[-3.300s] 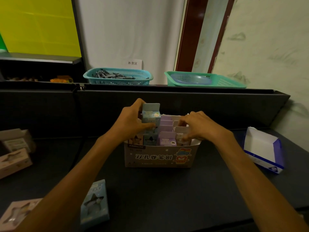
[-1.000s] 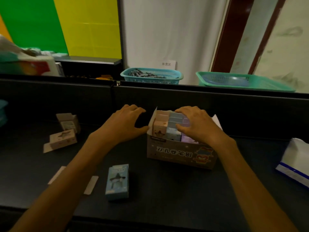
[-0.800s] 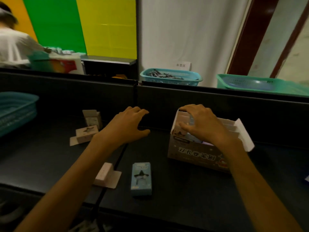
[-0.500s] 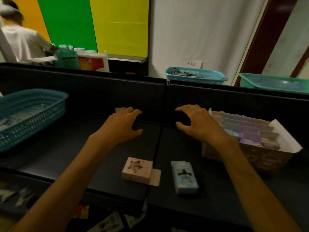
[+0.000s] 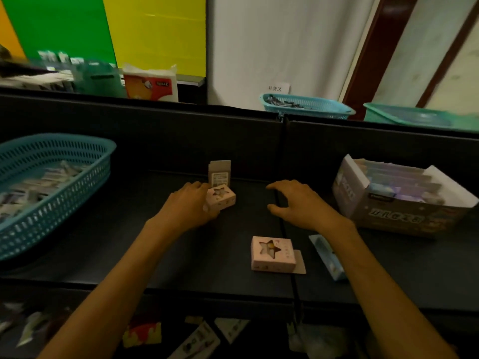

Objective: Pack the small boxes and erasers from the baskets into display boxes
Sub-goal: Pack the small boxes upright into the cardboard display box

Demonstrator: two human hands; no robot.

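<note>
My left hand (image 5: 190,207) grips a small pink box with a star window (image 5: 221,197) on the dark table, fingers wrapped round its left side. Just behind it stands an upright small box with its flap up (image 5: 219,173). My right hand (image 5: 298,202) hovers open and holds nothing. A second pink star box (image 5: 272,253) lies nearer me, and a light blue box (image 5: 328,257) lies partly under my right forearm. The display box (image 5: 383,213), filled with small boxes, stands at the right.
A teal basket (image 5: 59,182) with several small items sits at the left. Two more baskets, one teal (image 5: 305,107) and one green (image 5: 414,119), stand behind the black partition (image 5: 155,130). Loose packaging lies on a lower shelf below the table edge.
The view swung left, so the display box now sits far right. My left hand reached forward and took hold of the pink box; my right hand left the display box and stays open.
</note>
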